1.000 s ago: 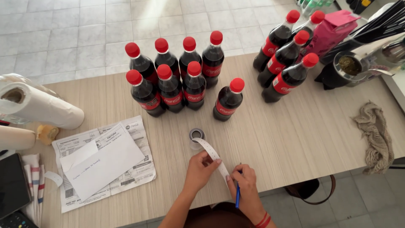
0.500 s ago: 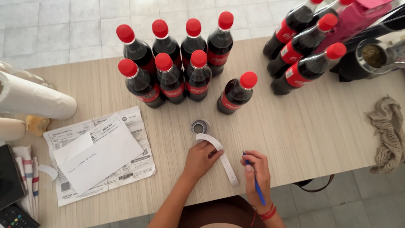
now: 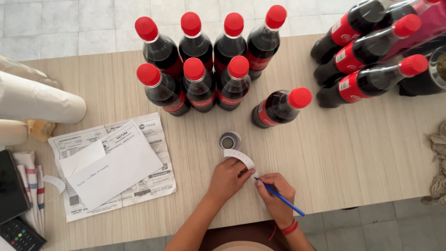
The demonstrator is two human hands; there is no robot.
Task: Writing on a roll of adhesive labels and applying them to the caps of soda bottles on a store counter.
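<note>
A person sits at a light wooden table (image 3: 362,158) and looks down at their two hands. The left hand (image 3: 230,179) lies flat with its fingers pressed down on a white strip (image 3: 239,155). The strip curls out of a small tape roll (image 3: 229,140) that stands just above the hands, near the middle of the table. The right hand (image 3: 274,193) is closed around a blue pen (image 3: 281,199). The pen tip touches the strip right beside the left fingers. A red band (image 3: 290,227) sits on the right wrist.

I think the writing step is in hand: one hand pins the strip and the other marks it. For the next mark to come out neat, the strip has to stay flat and not slide, so the left hand must press well while the pen moves gently.

Behind the roll stand seven dark bottles (image 3: 200,83) with red caps, all packed close together. One more bottle (image 3: 278,107) stands alone just to their right. Three bottles (image 3: 367,51) more are grouped at the far right. On the left lie printed papers (image 3: 111,167) with a blank white sheet on top, and a big white paper roll (image 3: 37,100) rests past them. I cannot read what is on the strip.
</note>
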